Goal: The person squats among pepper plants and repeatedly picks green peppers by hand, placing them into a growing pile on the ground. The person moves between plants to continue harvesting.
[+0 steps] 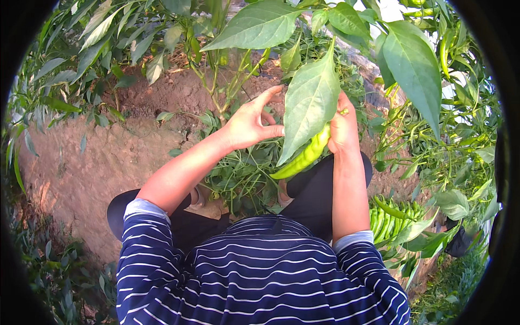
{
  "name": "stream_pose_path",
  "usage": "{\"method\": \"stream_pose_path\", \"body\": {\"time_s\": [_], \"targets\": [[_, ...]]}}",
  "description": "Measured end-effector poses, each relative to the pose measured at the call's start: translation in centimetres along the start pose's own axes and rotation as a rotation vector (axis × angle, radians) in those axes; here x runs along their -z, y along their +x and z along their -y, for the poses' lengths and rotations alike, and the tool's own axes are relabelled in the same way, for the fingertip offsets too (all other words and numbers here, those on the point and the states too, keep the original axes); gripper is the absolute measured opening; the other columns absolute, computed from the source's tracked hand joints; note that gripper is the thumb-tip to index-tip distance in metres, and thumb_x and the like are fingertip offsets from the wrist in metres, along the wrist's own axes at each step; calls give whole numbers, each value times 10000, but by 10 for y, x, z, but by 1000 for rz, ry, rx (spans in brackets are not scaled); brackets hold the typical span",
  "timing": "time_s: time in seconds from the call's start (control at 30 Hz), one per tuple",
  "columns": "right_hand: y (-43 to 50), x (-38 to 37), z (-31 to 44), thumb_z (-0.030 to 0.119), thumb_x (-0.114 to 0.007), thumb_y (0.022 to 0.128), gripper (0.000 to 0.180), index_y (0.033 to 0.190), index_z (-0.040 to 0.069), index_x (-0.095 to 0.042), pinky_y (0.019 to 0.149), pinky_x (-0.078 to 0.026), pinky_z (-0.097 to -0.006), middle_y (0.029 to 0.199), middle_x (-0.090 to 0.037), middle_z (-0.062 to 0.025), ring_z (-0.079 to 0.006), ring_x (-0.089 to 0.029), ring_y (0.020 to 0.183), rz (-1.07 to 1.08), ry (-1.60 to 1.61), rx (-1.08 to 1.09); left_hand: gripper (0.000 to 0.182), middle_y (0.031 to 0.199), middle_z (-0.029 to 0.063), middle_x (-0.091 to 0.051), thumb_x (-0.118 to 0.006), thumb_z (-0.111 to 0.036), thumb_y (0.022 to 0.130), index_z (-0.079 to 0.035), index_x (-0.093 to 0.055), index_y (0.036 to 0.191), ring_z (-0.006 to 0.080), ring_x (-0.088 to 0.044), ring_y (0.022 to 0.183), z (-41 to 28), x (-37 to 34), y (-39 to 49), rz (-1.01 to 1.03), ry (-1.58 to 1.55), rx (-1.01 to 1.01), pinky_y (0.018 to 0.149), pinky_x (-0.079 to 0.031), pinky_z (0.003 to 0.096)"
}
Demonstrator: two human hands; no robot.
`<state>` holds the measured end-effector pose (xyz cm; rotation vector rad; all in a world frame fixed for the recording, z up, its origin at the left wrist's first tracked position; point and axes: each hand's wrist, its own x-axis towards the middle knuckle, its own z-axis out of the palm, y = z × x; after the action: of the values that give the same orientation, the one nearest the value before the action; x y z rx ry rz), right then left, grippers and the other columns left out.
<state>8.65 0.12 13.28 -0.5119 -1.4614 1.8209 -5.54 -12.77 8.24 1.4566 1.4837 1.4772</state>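
Observation:
My right hand [344,126] is closed on a long light-green pepper [305,156], whose pointed end hangs down to the left; its stem end shows above the fingers. A large pepper leaf [313,99] covers part of the fingers and of the pepper. To the left, my left hand [254,122] has its thumb and fingers apart, with nothing seen in it. The thumb tip is close to the leaf's edge; I cannot tell whether they touch. Behind my left hand stand the forked stems of a pepper plant [221,95].
Many picked green peppers [390,221] lie in a pile to the right of my right arm. Leafy pepper plants [455,134] line the right side, and more foliage [81,69] with hanging peppers fills the upper left. Bare soil [93,162] slopes at the left. Low weeds [243,178] grow between my feet.

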Motion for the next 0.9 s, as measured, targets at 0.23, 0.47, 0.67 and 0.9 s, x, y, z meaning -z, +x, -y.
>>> {"method": "stream_pose_path", "body": {"time_s": [0.23, 0.47, 0.67, 0.9], "targets": [[7, -43, -18, 254, -526, 954, 283, 1048, -12, -547, 429, -388, -200, 838, -612, -105, -86, -494, 543, 405, -88, 24, 253, 824, 163, -620, -596, -164, 860, -69, -466, 1055, 359, -625, 738, -60, 124, -32, -304, 1081, -278, 638, -490, 415], [53, -7, -10, 367, -419, 987, 404, 924, 0, -575, 426, -400, -229, 771, -593, -122, -132, -485, 531, 310, -12, -174, 580, 1027, 195, -652, -742, -336, 723, -23, -555, 1174, 320, -638, 939, -42, 152, -339, 348, 1047, 1742, 775, -504, 441], [50, -31, 18, 414, -527, 930, 395, 898, 30, -613, 594, -468, -259, 779, -614, -88, -150, -565, 681, 473, 263, -187, 339, 984, 152, -614, -658, -120, 783, -36, -572, 1099, 313, -612, 796, -82, 110, -308, -389, 1124, 930, 692, -485, 411], [-30, -69, 29, 199, -742, 779, 595, 1255, 6, -442, 679, -520, -269, 1092, -578, -161, -184, -597, 870, 657, 520, -21, 607, 1082, 119, -595, -794, -173, 703, -6, -513, 1215, 164, -584, 748, -106, -3, -77, 175, 243, 202, 707, -491, 296]]}}
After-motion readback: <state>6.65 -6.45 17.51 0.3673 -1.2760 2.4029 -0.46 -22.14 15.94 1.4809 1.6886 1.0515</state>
